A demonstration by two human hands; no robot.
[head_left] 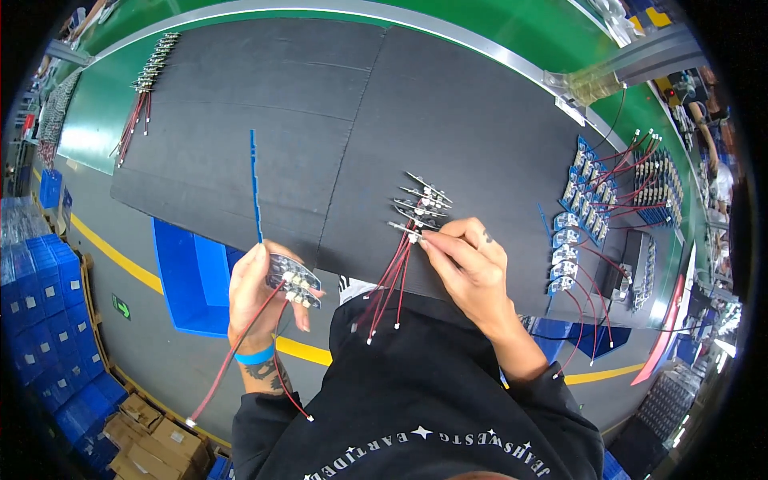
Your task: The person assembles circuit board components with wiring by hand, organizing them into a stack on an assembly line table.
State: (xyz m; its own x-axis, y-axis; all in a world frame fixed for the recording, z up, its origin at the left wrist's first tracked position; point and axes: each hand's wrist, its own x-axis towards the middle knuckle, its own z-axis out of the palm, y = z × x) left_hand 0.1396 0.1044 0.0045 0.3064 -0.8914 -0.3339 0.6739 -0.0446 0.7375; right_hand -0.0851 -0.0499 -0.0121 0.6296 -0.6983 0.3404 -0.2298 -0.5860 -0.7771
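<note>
Between pinching left fingers (257,262), blue strip (255,188), long axis away from torso (416,368), right fingers (436,256) pinching a board (404,231)

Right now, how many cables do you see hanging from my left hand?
2. From the left hand, one cable slants down leftward to a white plug; the other cable drops past the blue wristband. Another could be hidden in the grip.

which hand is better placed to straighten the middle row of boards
Likely the right hand: its fingertips are at that row; the left hand holds wired boards and a blue strip.
</note>
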